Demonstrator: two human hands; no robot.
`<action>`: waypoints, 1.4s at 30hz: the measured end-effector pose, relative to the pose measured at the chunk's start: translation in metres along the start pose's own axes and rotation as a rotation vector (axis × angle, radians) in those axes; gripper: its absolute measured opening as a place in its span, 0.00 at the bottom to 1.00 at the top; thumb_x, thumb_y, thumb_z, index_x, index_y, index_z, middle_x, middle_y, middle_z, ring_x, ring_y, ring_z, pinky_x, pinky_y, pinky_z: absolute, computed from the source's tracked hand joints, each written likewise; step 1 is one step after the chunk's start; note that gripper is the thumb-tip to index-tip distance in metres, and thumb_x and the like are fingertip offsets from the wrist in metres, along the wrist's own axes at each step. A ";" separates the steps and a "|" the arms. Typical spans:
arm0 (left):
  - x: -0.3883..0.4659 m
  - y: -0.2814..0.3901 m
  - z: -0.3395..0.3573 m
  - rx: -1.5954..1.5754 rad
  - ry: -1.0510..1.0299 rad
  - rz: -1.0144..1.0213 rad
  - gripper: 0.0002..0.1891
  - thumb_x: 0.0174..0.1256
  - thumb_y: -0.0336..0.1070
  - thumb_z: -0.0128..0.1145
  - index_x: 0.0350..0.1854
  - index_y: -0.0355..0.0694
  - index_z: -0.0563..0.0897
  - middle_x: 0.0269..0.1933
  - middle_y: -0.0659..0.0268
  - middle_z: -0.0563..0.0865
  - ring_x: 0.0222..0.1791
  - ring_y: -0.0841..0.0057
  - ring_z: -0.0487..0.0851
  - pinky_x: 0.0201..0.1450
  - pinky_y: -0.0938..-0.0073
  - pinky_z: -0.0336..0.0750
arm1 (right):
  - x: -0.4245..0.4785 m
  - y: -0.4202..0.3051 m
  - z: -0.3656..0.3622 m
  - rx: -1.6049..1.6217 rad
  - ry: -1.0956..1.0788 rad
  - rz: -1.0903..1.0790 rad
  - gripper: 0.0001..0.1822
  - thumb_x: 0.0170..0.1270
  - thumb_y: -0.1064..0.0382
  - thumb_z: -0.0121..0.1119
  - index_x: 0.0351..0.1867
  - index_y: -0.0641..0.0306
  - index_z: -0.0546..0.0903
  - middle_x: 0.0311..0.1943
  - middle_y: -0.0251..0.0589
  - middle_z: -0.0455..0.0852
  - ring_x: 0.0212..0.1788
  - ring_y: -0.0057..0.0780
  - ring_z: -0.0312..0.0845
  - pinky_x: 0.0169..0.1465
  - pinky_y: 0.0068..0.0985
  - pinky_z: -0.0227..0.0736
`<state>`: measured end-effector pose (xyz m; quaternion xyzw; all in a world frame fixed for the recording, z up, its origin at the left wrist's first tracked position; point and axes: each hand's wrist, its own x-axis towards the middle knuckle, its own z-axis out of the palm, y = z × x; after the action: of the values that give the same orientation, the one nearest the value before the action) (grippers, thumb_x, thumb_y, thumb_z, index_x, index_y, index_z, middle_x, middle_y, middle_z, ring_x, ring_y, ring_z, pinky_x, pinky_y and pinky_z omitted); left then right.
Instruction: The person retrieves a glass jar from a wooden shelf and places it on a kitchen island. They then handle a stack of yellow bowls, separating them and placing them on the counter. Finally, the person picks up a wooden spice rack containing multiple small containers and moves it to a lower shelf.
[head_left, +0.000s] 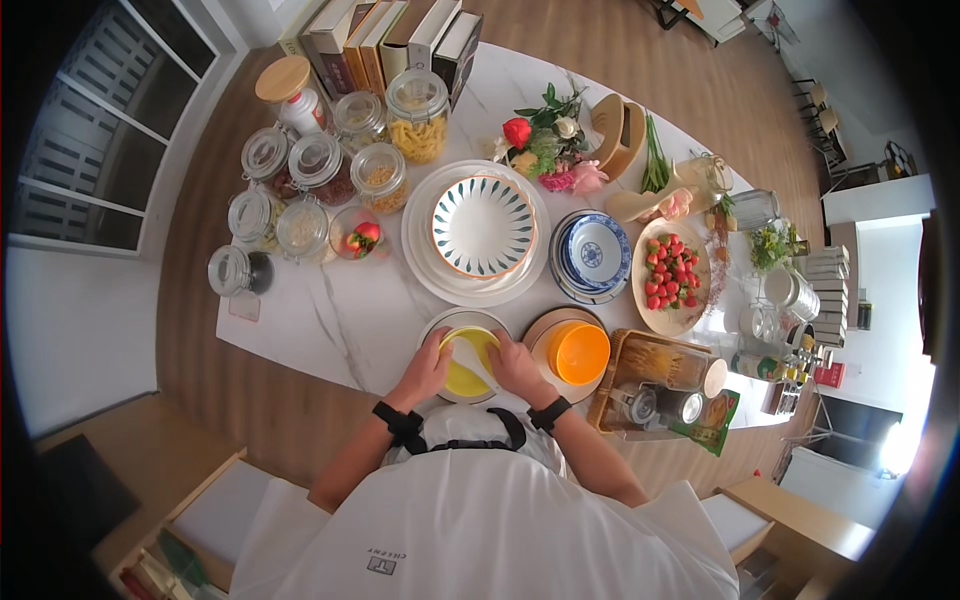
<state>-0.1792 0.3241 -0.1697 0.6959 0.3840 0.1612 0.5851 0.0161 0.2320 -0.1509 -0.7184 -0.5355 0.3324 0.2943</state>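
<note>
Both my hands grip a yellow-rimmed bowl (470, 358) at the near edge of the table, my left hand (429, 367) on its left side and my right hand (520, 365) on its right. Under it lies a pale plate (430, 330), partly hidden. Just right of my right hand, an orange bowl (578, 353) sits on brown-rimmed plates (537, 335). Beyond my hands, a white bowl with teal marks and an orange rim (484, 226) tops a stack of white plates (417, 260). Blue-and-white bowls (598, 251) are stacked to its right.
Clamp-lid glass jars (324, 171) and books (390, 41) stand at the far left. Flowers (555, 142) and a wooden holder (619, 137) lie beyond the plates. An oval dish (650, 315) holds strawberries (673, 271). A wicker basket (609, 380) of jars is at the near right.
</note>
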 end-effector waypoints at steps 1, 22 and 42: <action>0.000 -0.001 0.000 0.010 -0.008 -0.019 0.19 0.81 0.38 0.45 0.65 0.30 0.70 0.60 0.42 0.80 0.62 0.47 0.78 0.65 0.59 0.72 | 0.000 0.000 0.000 0.014 -0.003 0.014 0.12 0.71 0.66 0.54 0.52 0.68 0.73 0.25 0.66 0.83 0.31 0.67 0.81 0.36 0.55 0.76; -0.002 0.000 0.008 0.047 0.101 0.053 0.16 0.78 0.32 0.45 0.62 0.31 0.72 0.57 0.41 0.80 0.58 0.43 0.79 0.60 0.55 0.75 | 0.002 -0.003 0.002 0.033 -0.007 0.116 0.16 0.67 0.65 0.57 0.54 0.67 0.75 0.31 0.69 0.84 0.37 0.70 0.81 0.43 0.57 0.77; -0.002 -0.003 0.005 0.017 0.055 0.038 0.18 0.78 0.31 0.44 0.66 0.31 0.70 0.61 0.43 0.79 0.64 0.47 0.77 0.68 0.59 0.71 | 0.006 -0.005 -0.004 0.080 -0.093 0.127 0.14 0.71 0.68 0.53 0.55 0.68 0.71 0.32 0.70 0.84 0.38 0.70 0.81 0.43 0.57 0.75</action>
<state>-0.1782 0.3189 -0.1738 0.7034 0.3880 0.1880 0.5651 0.0182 0.2388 -0.1457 -0.7224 -0.4882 0.4045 0.2761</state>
